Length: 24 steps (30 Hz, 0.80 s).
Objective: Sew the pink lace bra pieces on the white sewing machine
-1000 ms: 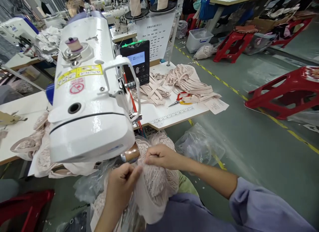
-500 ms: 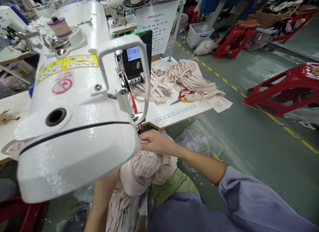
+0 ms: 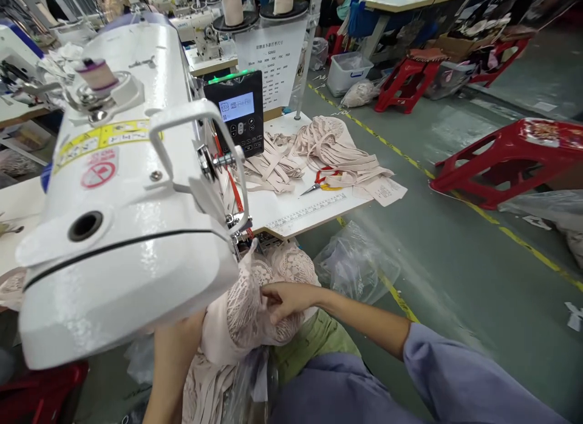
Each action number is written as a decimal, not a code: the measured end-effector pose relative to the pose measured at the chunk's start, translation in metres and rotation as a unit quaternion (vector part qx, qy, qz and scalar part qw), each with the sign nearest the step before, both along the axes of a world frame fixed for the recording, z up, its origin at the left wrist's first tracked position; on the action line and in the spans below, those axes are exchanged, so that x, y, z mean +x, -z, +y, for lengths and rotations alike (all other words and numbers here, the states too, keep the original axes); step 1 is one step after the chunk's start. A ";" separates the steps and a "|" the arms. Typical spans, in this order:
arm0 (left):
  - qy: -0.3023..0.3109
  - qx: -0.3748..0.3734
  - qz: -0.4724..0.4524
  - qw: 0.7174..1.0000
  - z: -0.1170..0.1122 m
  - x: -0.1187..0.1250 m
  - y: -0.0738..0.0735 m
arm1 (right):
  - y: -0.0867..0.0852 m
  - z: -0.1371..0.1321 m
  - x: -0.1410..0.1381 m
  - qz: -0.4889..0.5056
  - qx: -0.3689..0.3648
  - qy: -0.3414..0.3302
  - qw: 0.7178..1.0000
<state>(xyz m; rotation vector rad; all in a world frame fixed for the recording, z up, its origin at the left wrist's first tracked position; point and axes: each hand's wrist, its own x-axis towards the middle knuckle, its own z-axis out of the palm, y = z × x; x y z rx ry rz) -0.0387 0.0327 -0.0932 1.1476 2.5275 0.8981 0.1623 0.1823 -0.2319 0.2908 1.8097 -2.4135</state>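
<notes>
A pale pink lace garment hangs from under the head of a big white sewing machine down to my lap. My right hand pinches the lace just below the needle area, fingers closed on the fabric. My left forearm reaches up under the machine head; the left hand itself is hidden behind the machine. More pink fabric trails down between my knees.
Beige straps, red-handled scissors and a paper slip lie on the white table beside a black control panel. Clear plastic bags sit on the green floor. A red stool stands to the right.
My right hand has dropped from the needle area to lower on the lace, which is now drawn up taut. A second ago both hands held the lace in plain view; the left is now hidden.
</notes>
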 end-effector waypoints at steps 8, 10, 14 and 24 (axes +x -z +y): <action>0.016 -0.029 -0.071 0.997 -0.004 0.005 -0.002 | 0.002 -0.007 0.038 -0.025 -0.104 0.064 0.992; 0.012 -0.027 -0.078 0.996 -0.006 0.005 0.000 | -0.005 -0.007 0.045 -0.022 -0.100 0.099 0.990; 0.001 0.003 -0.061 0.998 -0.014 0.004 0.008 | -0.024 -0.005 0.060 -0.007 -0.078 0.130 0.988; 0.292 0.219 0.223 0.904 -0.027 0.089 -0.026 | -0.108 0.003 0.077 0.109 0.179 0.033 0.977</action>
